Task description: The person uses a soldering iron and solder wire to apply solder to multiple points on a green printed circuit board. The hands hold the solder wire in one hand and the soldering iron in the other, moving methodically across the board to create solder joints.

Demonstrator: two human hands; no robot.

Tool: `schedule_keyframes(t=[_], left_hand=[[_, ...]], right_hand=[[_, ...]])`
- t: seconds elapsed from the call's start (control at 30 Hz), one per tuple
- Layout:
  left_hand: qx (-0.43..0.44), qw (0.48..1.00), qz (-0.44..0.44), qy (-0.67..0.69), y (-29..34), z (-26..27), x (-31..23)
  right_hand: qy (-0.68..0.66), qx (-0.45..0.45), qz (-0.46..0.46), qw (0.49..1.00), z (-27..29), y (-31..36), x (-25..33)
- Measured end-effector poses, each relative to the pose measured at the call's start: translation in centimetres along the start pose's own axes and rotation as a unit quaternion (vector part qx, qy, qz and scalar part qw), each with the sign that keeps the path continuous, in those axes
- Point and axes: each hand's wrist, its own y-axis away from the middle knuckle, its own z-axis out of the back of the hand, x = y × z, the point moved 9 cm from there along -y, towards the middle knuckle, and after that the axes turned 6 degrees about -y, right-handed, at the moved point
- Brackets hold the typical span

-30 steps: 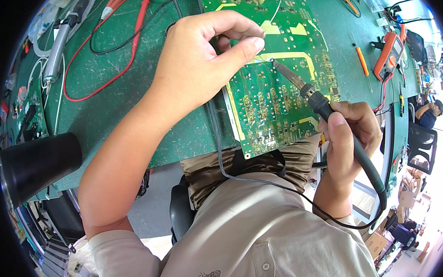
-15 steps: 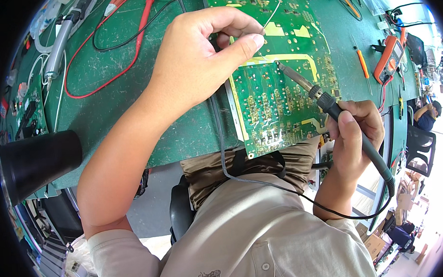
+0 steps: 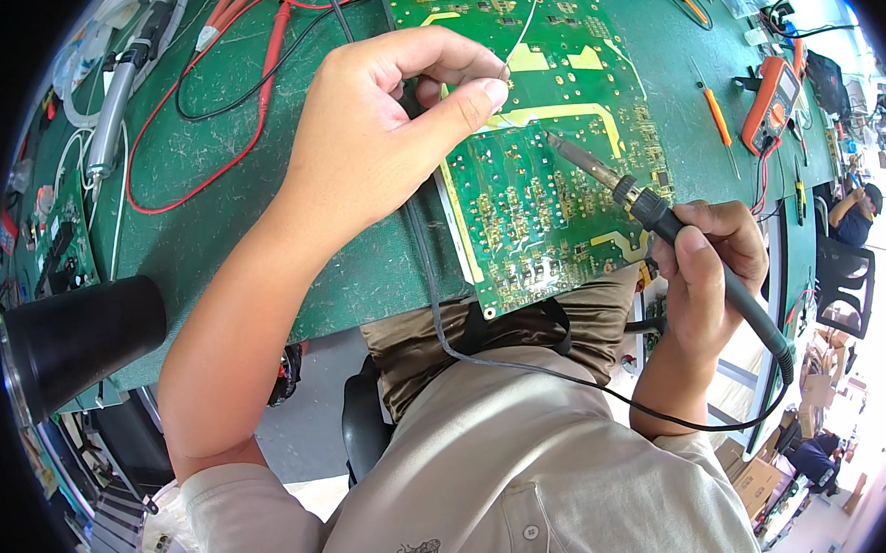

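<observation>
A large green circuit board (image 3: 568,185) with yellow-green strips lies at the table's near edge. Thumb and fingertips of my left hand (image 3: 385,129) pinch a thin solder wire (image 3: 530,20) above the board's left part. One end of the wire rises away from me; the other points toward the iron's tip. My right hand (image 3: 703,263) grips a soldering iron (image 3: 650,211) by its dark handle. The iron slants to the far left, its tip at the board just below the yellow-green strip; whether it touches a joint I cannot tell.
Red and black test leads (image 3: 273,60) and a grey tool (image 3: 117,118) lie at far left. A black cylinder (image 3: 85,335) stands near left. To the right are an orange screwdriver (image 3: 717,117) and an orange multimeter (image 3: 773,109). The iron's cable (image 3: 528,365) crosses my lap.
The iron's tip has moved slightly toward me over the board, away from the strip. My left hand appears a little farther left, still pinching the wire; the whole view has shifted slightly.
</observation>
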Motion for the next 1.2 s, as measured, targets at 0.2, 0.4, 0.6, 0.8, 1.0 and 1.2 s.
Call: schedule_keyframes(t=[0.2,0.4,0.6,0.8,1.0,1.2], left_hand=[[0.003,1.000,-0.026,-0.009,0.0,-0.2,-0.2],[-0.002,0.998,-0.038,-0.041,0.0,-0.4,-0.4],[-0.009,0.998,-0.047,-0.047,-0.1,-0.5,-0.5],[-0.009,0.997,-0.049,-0.067,-0.1,-0.6,-0.5],[0.002,0.996,-0.033,-0.089,-0.1,-0.9,-0.6],[0.024,0.996,-0.016,-0.085,0.0,-0.8,-0.6]], right_hand=[[-0.007,0.015,-0.002,1.000,-0.1,-0.3,-0.2],[-0.030,0.048,-0.023,0.998,0.1,-1.4,-0.8],[-0.025,0.057,-0.056,0.996,0.3,-2.4,-1.2],[-0.041,0.083,-0.057,0.994,0.0,-3.2,-1.2],[-0.049,0.077,-0.049,0.995,-0.1,-3.1,-1.2],[-0.012,0.088,-0.042,0.995,-0.3,-2.7,-0.9]])
